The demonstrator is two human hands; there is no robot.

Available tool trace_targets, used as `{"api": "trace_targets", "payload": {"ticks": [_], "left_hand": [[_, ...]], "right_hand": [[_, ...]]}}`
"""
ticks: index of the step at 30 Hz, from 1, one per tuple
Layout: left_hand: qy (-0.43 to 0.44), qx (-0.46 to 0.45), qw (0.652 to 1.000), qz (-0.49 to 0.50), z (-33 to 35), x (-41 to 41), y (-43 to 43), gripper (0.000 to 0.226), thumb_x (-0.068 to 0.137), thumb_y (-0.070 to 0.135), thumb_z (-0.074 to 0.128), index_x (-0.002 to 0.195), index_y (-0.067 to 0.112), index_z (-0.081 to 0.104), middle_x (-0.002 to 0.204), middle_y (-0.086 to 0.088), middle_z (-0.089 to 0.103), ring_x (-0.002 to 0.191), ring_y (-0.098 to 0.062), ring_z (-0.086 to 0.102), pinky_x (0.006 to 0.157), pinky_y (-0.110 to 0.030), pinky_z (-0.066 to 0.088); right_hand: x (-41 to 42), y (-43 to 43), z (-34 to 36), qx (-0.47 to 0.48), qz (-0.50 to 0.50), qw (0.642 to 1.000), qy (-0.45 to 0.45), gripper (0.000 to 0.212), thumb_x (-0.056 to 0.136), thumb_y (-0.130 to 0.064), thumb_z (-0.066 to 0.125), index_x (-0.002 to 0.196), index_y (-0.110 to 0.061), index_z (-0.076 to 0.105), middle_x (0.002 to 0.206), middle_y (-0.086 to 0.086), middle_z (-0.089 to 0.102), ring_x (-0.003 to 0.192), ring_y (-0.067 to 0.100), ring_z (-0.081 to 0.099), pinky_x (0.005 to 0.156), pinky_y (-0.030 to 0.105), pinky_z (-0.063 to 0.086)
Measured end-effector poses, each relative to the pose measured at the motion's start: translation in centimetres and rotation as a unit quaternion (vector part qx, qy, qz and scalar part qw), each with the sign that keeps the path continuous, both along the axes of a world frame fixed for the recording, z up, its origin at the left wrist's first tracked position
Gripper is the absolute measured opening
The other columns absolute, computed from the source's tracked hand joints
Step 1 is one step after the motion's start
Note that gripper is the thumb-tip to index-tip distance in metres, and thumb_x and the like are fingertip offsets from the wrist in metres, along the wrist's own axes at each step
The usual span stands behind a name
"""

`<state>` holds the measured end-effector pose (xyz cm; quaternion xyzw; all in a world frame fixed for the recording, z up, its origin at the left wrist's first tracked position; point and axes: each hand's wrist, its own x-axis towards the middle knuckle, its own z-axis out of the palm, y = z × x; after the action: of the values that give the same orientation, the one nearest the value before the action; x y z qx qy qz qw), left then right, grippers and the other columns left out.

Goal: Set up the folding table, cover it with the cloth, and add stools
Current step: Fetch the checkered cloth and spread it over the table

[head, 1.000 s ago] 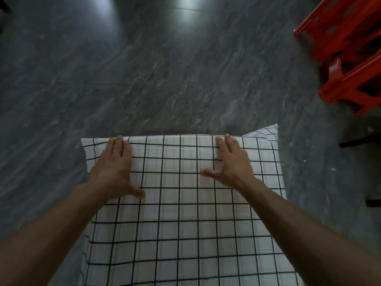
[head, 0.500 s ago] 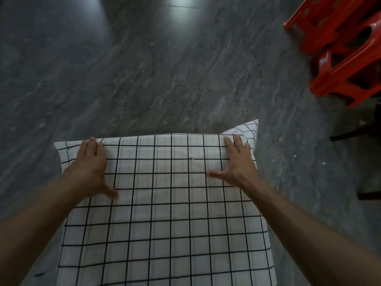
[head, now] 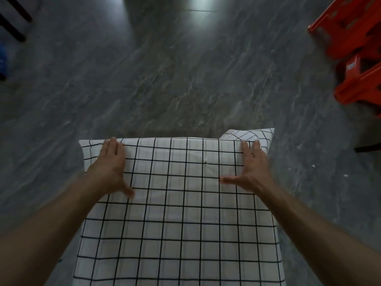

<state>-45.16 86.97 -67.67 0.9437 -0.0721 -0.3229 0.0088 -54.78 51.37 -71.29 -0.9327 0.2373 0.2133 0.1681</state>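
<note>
A white cloth with a black grid pattern lies spread over the folding table, which it hides completely. My left hand lies flat on the cloth near its far left corner, fingers straight and reaching the far edge. My right hand presses flat near the far right corner, thumb stretched inward. Past that corner a flap of cloth sticks up and out. Red plastic stools lie stacked on the floor at the upper right.
Dark grey marbled floor surrounds the table. Black furniture legs and a blue object sit at the upper left. Another dark leg shows at the right edge.
Both hands have slid apart along the far edge of the cloth, from nearer the middle out towards the two corners. The view has shifted slightly.
</note>
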Motion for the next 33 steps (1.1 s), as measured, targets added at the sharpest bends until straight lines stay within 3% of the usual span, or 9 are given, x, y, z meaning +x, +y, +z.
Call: {"api": "trace_targets", "payload": {"ticks": [11,16,19,25,33], "left_hand": [[-0.006,-0.023,1.000,0.011,-0.5,0.0,0.6,0.165,0.038,0.053,0.093,0.152,0.010,-0.018,0.159,-0.004,-0.027,0.145,-0.020,-0.025,0.120,-0.039,0.000],[-0.015,-0.034,0.999,0.007,-1.0,-0.1,1.0,0.167,0.035,0.055,0.093,0.152,0.010,-0.016,0.160,-0.005,-0.026,0.145,-0.020,-0.025,0.120,-0.038,0.001],[-0.024,-0.041,0.999,0.003,-0.8,-0.2,1.1,0.165,0.037,0.055,0.093,0.152,0.009,-0.017,0.160,-0.006,-0.025,0.146,-0.022,-0.023,0.120,-0.039,0.002],[-0.050,-0.033,0.998,0.023,-0.1,-0.8,1.1,0.159,0.039,0.056,0.092,0.154,0.018,-0.010,0.161,-0.011,-0.020,0.148,-0.027,-0.018,0.120,-0.045,0.007],[-0.042,-0.055,0.997,0.045,-0.9,-0.6,1.8,0.159,0.039,0.052,0.094,0.154,0.024,-0.012,0.160,-0.005,-0.025,0.147,-0.025,-0.022,0.118,-0.047,0.011]], "right_hand": [[0.2,0.0,-0.2,-0.028,0.013,0.999,0.012,0.147,0.048,-0.081,0.076,0.154,-0.035,-0.015,0.163,0.008,-0.023,0.150,0.035,-0.013,0.119,0.052,0.006],[-0.5,1.7,0.4,-0.063,0.062,0.996,-0.024,0.122,0.068,-0.068,0.075,0.156,-0.023,0.003,0.165,0.012,-0.009,0.152,0.031,-0.009,0.123,0.049,0.008],[-0.6,3.3,0.6,-0.043,0.088,0.994,-0.050,0.107,0.075,-0.064,0.072,0.156,-0.028,0.012,0.165,0.010,-0.005,0.152,0.030,-0.005,0.123,0.049,0.012],[-0.4,5.3,0.3,-0.044,0.054,0.998,-0.002,0.130,0.061,-0.072,0.077,0.156,-0.032,-0.003,0.165,0.006,-0.015,0.151,0.030,-0.012,0.120,0.052,0.009],[-0.6,5.2,0.2,-0.039,0.038,0.998,-0.018,0.129,0.059,-0.071,0.079,0.156,-0.034,0.002,0.166,0.003,-0.009,0.152,0.027,-0.010,0.121,0.052,0.009]]}}
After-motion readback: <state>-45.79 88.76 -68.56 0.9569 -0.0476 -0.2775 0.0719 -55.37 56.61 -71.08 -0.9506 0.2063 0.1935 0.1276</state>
